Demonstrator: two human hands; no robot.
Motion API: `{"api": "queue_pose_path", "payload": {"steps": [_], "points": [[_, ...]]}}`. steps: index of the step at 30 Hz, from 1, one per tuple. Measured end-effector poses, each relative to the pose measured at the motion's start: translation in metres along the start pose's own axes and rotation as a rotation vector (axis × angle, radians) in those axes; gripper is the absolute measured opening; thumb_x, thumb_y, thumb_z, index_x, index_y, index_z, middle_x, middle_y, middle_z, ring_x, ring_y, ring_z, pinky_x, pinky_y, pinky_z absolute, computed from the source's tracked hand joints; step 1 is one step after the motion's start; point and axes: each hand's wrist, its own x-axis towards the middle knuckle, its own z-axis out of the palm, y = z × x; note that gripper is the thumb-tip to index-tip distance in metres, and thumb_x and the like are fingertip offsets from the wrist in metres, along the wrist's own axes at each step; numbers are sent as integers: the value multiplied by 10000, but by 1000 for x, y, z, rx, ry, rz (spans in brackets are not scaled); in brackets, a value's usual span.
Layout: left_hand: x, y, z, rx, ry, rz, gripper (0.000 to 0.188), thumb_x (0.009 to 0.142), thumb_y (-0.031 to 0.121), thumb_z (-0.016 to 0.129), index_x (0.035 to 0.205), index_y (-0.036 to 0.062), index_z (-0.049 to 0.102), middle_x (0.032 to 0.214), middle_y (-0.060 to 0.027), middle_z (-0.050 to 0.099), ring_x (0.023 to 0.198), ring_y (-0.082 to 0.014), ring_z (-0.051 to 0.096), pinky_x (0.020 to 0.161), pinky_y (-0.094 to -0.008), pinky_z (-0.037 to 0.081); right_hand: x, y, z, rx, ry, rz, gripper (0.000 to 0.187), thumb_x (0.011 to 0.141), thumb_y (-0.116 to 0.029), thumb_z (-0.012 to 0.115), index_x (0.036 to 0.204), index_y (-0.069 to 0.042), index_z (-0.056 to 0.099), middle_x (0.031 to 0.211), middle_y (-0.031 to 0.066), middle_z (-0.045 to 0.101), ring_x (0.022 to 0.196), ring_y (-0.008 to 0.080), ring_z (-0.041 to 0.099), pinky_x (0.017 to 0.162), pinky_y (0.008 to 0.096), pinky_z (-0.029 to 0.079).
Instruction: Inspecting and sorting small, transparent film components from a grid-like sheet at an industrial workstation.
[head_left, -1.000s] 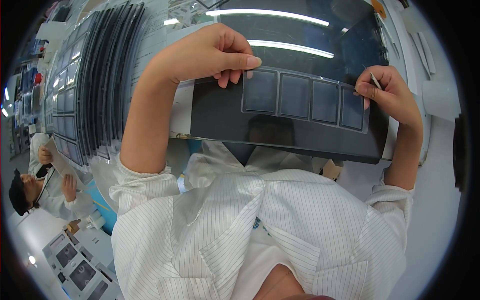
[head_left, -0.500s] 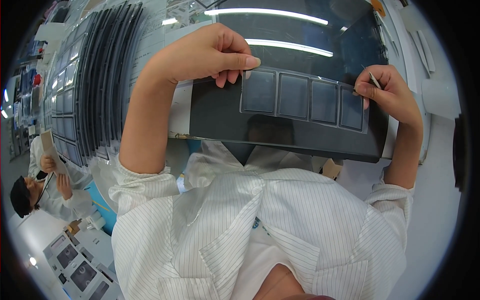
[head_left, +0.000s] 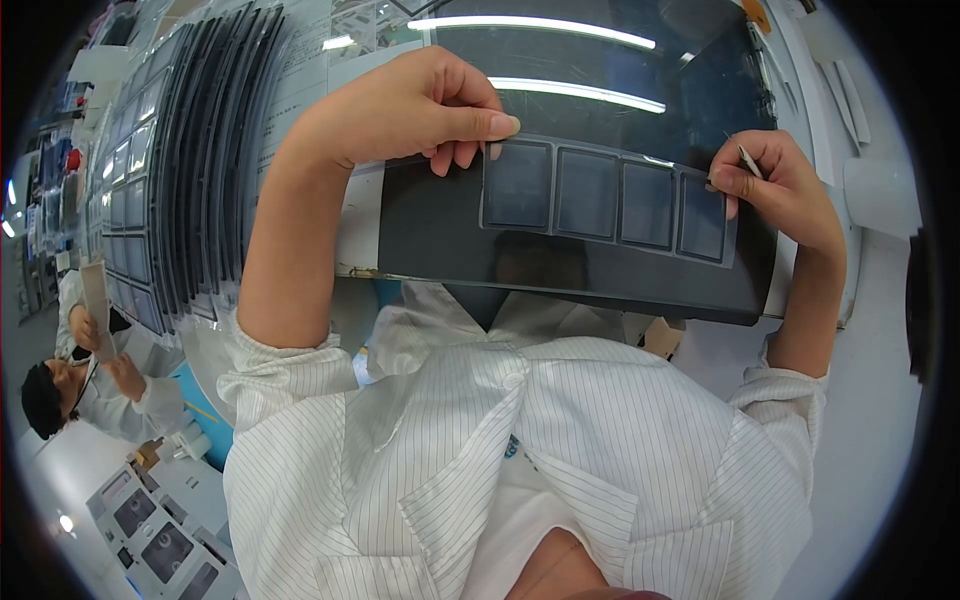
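A strip of several dark square cells [head_left: 610,198] lies across a glossy black panel [head_left: 440,240]. My left hand [head_left: 420,110] pinches the strip's left end between thumb and fingers. My right hand [head_left: 785,190] is at the strip's right end, holding a thin pointed metal tool [head_left: 745,158] whose tip is beside the last cell. My white striped coat [head_left: 520,450] fills the lower part of the view.
A rack of upright dark panels [head_left: 160,170] stands at the left. Further left, another person [head_left: 90,380] in a white coat holds up a pale sheet. Grey trays with dark squares [head_left: 160,530] lie at the lower left. A white surface [head_left: 870,400] runs along the right.
My hands and the strip stay almost still. The person at the left has lifted the pale sheet a little higher.
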Motion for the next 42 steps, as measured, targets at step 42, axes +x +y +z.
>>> {"api": "queue_pose_path", "payload": {"steps": [42], "points": [[-5, 4, 1, 53, -79, 57, 303, 927, 286, 645, 775, 24, 671, 600, 9, 563, 488, -43, 501, 452, -193, 396, -4, -11, 12, 21, -33, 15, 146, 890, -76, 643, 761, -9, 633, 676, 35, 599, 546, 92, 613, 552, 207, 464]]}}
